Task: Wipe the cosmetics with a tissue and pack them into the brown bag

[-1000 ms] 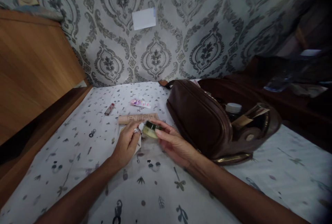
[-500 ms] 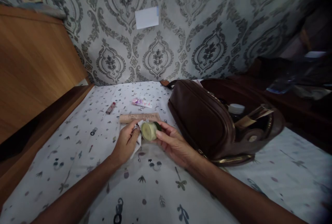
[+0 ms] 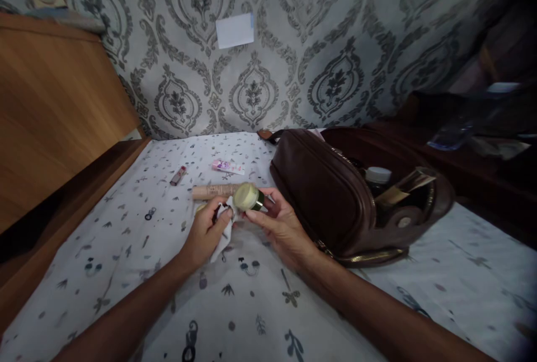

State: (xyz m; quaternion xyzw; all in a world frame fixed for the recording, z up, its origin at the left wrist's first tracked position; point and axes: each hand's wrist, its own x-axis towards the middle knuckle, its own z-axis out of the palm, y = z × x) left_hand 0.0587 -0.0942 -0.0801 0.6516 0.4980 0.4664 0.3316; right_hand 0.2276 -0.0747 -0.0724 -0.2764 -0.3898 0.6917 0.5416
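1. Head view, hands: the right hand point(image 3: 280, 229) is closed round a small jar point(image 3: 247, 197). It pinches the jar between thumb and fingertips just above the patterned sheet point(image 3: 251, 306), with the pale round face tilted toward the camera and the dark green end pointing away. The left hand point(image 3: 205, 231) is curled shut on a white cloth point(image 3: 222, 233), bunched against the jar's left side with its loose end hanging to the sheet.
2. Head view, close neighbours: a beige tube point(image 3: 213, 190) lies flat just behind both hands, and its right end is hidden by the jar. Further back lie a small pink tube point(image 3: 227, 167) and, to the left, a lipstick point(image 3: 178, 175), both clear of the hands.
3. Head view, the obstacle: a brown leather bag point(image 3: 325, 188) stands just to the right of the right hand. Its bulging side is near the knuckles and its mouth is open on the far side, where a white-capped bottle point(image 3: 377, 174) shows.
4. Head view, edges: a wooden panel point(image 3: 54, 110) and a dark ledge bound the sheet on the left. The wallpapered wall point(image 3: 335, 43), bearing a white note point(image 3: 235, 30), closes the back. Dark furniture with a blurred clear bottle point(image 3: 451, 135) lines the right.
5. Head view, open room: bare sheet spreads in front of and to the left of the hands, and also to the right below the bag.
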